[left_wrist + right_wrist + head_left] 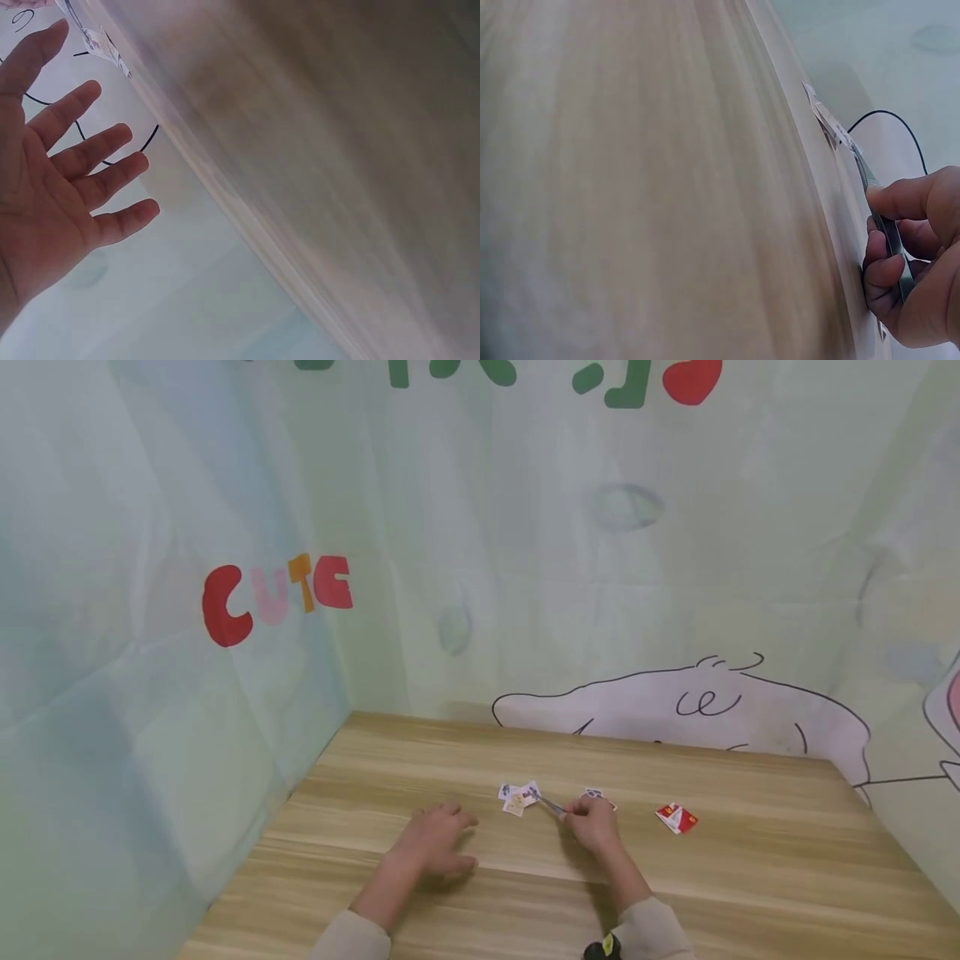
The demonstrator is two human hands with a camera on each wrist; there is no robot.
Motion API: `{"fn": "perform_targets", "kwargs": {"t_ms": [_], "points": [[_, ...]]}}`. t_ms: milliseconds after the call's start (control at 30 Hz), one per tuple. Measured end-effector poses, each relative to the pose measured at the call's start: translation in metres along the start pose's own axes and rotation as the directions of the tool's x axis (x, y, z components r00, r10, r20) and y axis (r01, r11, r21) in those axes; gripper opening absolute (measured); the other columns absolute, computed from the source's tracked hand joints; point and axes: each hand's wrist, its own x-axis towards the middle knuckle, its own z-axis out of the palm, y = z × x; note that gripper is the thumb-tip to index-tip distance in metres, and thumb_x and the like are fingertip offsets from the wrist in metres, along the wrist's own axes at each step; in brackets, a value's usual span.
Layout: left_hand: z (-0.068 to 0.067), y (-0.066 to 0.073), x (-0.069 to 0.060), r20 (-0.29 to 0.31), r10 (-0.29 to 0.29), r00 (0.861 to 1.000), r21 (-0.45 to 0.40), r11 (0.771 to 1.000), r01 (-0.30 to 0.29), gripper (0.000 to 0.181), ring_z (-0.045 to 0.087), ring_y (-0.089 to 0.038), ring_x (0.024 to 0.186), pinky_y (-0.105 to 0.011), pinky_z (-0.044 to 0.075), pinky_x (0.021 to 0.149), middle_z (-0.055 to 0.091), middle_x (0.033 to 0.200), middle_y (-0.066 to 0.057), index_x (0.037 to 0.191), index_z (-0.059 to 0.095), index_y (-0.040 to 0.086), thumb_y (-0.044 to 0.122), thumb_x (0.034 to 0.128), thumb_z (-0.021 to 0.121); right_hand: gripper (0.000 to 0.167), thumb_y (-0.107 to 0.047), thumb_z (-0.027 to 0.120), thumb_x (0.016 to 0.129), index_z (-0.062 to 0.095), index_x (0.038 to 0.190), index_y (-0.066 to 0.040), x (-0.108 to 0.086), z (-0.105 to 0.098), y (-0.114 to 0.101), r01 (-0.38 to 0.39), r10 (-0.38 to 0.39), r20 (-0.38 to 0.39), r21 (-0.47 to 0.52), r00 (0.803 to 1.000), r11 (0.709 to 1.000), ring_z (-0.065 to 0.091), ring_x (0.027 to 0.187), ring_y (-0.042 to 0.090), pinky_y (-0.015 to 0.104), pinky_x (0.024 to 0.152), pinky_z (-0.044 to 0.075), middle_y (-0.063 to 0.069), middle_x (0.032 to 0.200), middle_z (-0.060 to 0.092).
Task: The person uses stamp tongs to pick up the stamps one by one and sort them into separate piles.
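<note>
My right hand (594,824) pinches metal tweezers (552,806), which slant up and left over the wooden table. Their tips meet a small pile of white printed paper pieces (516,802), apparently stickers. From the right wrist view, the thumb and fingers curl round the tweezers (865,169), with the tips at the upper paper piece (829,124). I cannot tell whether the tips grip it. Left of the pile, my left hand (438,841) holds nothing; its fingers (90,152) are spread. Another small printed piece (594,792) shows partly behind the right hand.
Red and white paper pieces (677,818) lie on the wooden table (787,860) to the right. A black object with a yellow mark (602,948) is beside the right sleeve. Printed cloth walls (465,568) stand along the table's back and left edges.
</note>
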Motion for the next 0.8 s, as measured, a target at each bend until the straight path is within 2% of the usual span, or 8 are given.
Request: {"fn": "perform_targets", "kwargs": {"t_ms": [267,567,800], "points": [[0.0011,0.0006,-0.0031,-0.002,0.0,1.0,0.002,1.0,0.0,0.059,0.047,-0.037,0.113,-0.059,0.038,0.089,0.052,0.125,-0.018,0.121,0.059,0.009,0.041,0.0736,0.073,0.006,-0.001,0.07,0.074,0.068,0.078,0.004,-0.0048,-0.0014,-0.004,-0.036,0.036,0.029,0.001,0.999,0.999,0.052,0.072,0.021,0.03,0.059,0.045,0.007,0.077,0.06],[0.0009,0.0063,-0.0025,0.007,-0.009,1.0,-0.025,1.0,0.01,0.058,0.044,-0.037,0.118,-0.06,0.037,0.09,0.049,0.129,-0.018,0.122,0.059,0.011,0.042,0.0745,0.071,0.009,-0.001,0.07,0.073,0.067,0.079,0.005,-0.0071,-0.0063,-0.0054,-0.037,0.037,0.031,-0.006,0.999,0.999,0.052,0.064,0.018,0.029,0.054,0.044,0.006,0.074,0.06],[0.0003,0.0069,-0.0046,0.019,-0.02,1.0,-0.02,1.0,0.021,0.06,0.044,-0.037,0.118,-0.059,0.038,0.091,0.048,0.13,-0.019,0.124,0.058,0.011,0.043,0.0745,0.071,0.008,-0.003,0.071,0.071,0.068,0.077,0.001,-0.0081,-0.0075,-0.0053,-0.041,0.041,0.0,-0.072,0.999,0.997,0.053,0.07,0.021,0.034,0.063,0.044,0.007,0.077,0.062]]}}
